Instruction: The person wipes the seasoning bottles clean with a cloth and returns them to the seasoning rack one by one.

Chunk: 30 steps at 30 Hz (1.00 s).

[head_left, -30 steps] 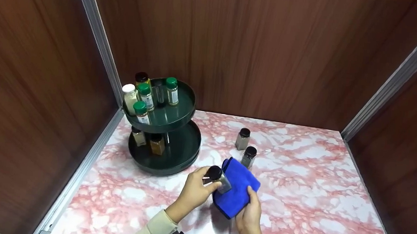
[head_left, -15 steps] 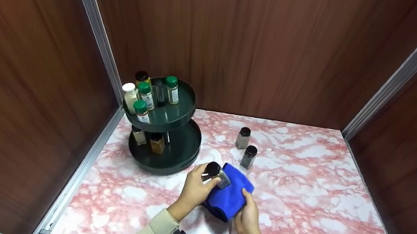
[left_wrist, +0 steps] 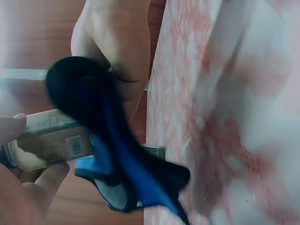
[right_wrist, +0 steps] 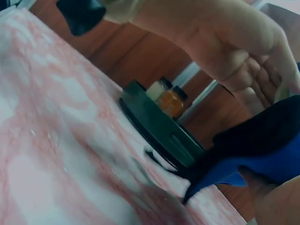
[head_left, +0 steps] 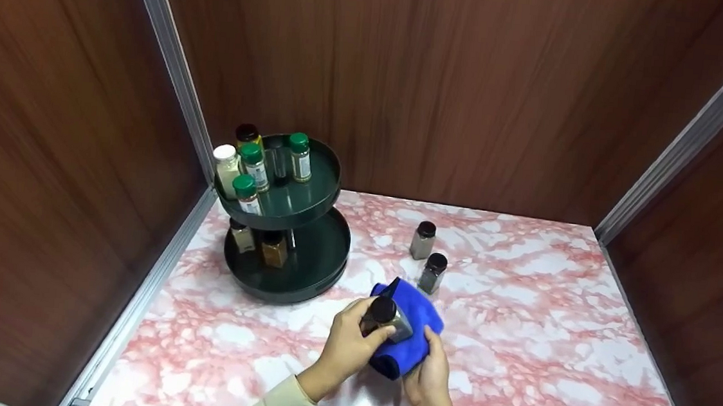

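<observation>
My left hand [head_left: 350, 343] grips a square spice jar [head_left: 400, 329] near its black cap, thumb on one side and fingers on the other. The jar is tilted, cap toward the upper left, its body against a blue cloth [head_left: 419, 309] with black edging. In the left wrist view the jar [left_wrist: 54, 143] shows tan contents and a barcode label. My right hand [head_left: 433, 371] holds the cloth from the right, thumb on top; its other fingers are mostly hidden. The right wrist view shows the cloth [right_wrist: 267, 161] hanging in a fold above the tabletop.
A dark green two-tier turntable [head_left: 324, 271] stands at the left, bearing several bottles and jars on both tiers. Two black-capped jars, one lighter [head_left: 423, 241] and one darker [head_left: 433, 274], stand on the marbled table [head_left: 518, 344] beyond the cloth. Wood-look panels [head_left: 409, 90] enclose the back and sides.
My left hand and the jar have shifted slightly right and toward me, farther over the cloth. The cloth has bent and bunched more around the jar. My right hand has barely moved.
</observation>
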### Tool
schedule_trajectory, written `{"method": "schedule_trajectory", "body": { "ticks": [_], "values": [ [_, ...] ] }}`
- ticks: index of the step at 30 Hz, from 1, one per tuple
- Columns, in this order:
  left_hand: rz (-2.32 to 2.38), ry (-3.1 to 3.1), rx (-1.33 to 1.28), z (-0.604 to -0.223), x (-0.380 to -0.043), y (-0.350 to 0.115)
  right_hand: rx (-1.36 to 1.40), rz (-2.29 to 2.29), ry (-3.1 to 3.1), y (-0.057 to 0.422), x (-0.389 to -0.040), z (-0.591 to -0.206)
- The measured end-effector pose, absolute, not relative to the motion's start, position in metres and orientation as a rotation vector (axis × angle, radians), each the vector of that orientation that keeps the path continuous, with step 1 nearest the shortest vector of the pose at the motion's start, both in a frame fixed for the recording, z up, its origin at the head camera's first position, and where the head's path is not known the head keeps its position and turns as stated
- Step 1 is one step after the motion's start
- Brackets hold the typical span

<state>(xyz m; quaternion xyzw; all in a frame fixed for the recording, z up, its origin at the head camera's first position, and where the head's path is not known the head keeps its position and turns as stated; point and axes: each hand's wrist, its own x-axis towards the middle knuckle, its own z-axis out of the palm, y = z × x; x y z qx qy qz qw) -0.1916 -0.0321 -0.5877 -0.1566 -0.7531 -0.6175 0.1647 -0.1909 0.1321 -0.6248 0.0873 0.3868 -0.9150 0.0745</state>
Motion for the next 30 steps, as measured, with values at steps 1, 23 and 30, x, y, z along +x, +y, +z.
{"method": "schedule_trajectory", "body": {
  "ticks": [1,23,30],
  "values": [
    [-1.743,-2.141,-0.447,-0.587,-0.192,-0.032,0.248,-2.734,1.171,0.132,-0.189,-0.624],
    [-1.869,-2.153,-0.334,-0.586,-0.198,-0.029,0.287,-2.717,1.238,0.136,-0.188,-0.629],
    [-1.870,-2.131,-0.328,-0.586,-0.205,-0.033,0.286,-2.724,1.312,0.136,-0.184,-0.630]
  ]
}}
